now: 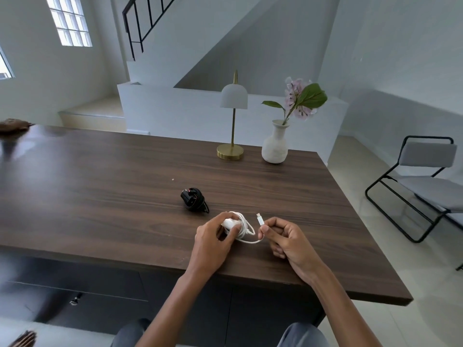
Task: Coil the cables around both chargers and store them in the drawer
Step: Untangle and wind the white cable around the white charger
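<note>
A white charger (pixel 230 223) with most of its white cable (pixel 246 230) wound around it is gripped by my left hand (pixel 215 236) just above the dark wooden table (pixel 100 186). My right hand (pixel 283 237) pinches the cable's free end, with the plug tip (pixel 259 219) sticking up past my thumb. A short loop of cable hangs between the two hands. A black charger (pixel 193 199) lies on the table just behind my left hand, its black cable wrapped around it. The dark drawer fronts (pixel 82 284) sit closed under the table's near edge.
A brass lamp (pixel 231 136) with a white shade and a white vase (pixel 275 144) holding a pink flower stand at the table's far right. A black-framed grey chair (pixel 421 186) is on the floor to the right. A brown object (pixel 12 125) rests at the far left corner.
</note>
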`<state>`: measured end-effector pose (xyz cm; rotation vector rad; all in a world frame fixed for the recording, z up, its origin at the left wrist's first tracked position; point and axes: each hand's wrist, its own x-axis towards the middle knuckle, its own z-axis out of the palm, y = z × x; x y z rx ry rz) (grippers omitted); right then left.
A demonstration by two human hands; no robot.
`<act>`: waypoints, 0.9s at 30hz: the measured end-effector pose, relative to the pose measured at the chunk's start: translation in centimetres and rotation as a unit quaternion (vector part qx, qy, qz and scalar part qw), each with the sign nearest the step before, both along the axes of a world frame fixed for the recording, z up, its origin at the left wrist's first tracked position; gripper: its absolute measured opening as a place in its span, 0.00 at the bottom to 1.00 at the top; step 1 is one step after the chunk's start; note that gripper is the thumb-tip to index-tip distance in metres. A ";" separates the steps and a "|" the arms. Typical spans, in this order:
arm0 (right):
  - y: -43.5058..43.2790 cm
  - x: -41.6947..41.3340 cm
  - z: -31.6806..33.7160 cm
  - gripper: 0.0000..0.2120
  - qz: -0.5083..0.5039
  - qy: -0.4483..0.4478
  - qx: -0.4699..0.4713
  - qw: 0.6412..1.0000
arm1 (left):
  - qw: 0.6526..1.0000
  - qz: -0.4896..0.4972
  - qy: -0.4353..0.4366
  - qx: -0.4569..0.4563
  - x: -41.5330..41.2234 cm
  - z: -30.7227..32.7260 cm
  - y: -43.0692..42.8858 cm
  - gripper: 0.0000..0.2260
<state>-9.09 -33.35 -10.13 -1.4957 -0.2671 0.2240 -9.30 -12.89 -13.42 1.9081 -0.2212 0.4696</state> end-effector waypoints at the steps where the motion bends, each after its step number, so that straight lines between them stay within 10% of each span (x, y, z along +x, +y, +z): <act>1: 0.1 0.0 0.0 0.08 -0.005 -0.001 -0.006 1.000 | 1.000 -0.018 0.014 -0.005 0.1 0.1 0.3 0.05; 27: 2.4 1.5 -0.9 0.02 -0.064 -0.086 -0.135 0.985 | 0.989 -0.112 0.071 -0.070 0.9 0.1 2.1 0.13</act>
